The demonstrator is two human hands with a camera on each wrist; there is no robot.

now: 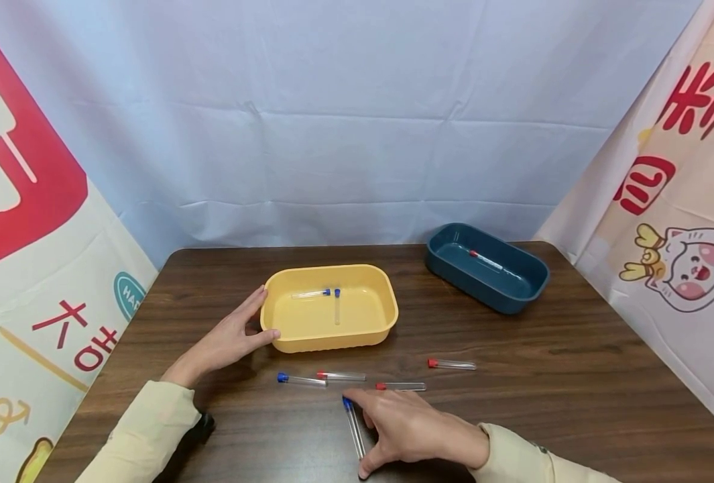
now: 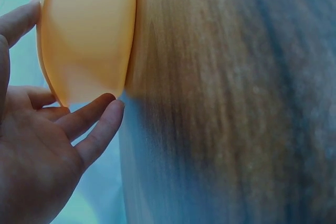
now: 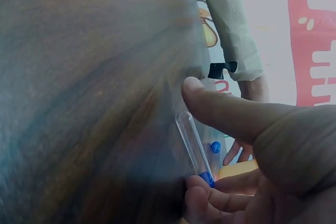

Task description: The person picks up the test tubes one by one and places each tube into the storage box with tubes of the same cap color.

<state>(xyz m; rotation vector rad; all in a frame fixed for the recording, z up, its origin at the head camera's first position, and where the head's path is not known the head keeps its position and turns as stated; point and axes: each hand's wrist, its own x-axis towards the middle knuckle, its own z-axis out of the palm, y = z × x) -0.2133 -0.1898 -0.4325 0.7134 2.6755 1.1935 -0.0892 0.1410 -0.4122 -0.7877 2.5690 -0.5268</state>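
Observation:
My left hand (image 1: 226, 339) grips the left end of a yellow basin (image 1: 332, 343), thumb at the front corner of its rim and fingers along the outer wall. Two blue-capped tubes (image 1: 337, 308) lie inside. Over the near part of the table, my right hand (image 1: 413, 422) is spread along a clear test tube (image 1: 355, 429) with a blue cap. Fingertips are right at the cap in the right wrist view, while the thumb tip shows a small gap from the rounded end. Another blue-capped tube (image 1: 302, 380) lies in front of the basin.
Three red-capped tubes, including one test tube (image 1: 451, 364) at the right, lie on the dark wooden table (image 1: 550, 376). A dark blue basin (image 1: 483, 288) holding a red-capped tube (image 1: 486, 260) stands at the back right. Behind hangs a white cloth (image 1: 344, 161).

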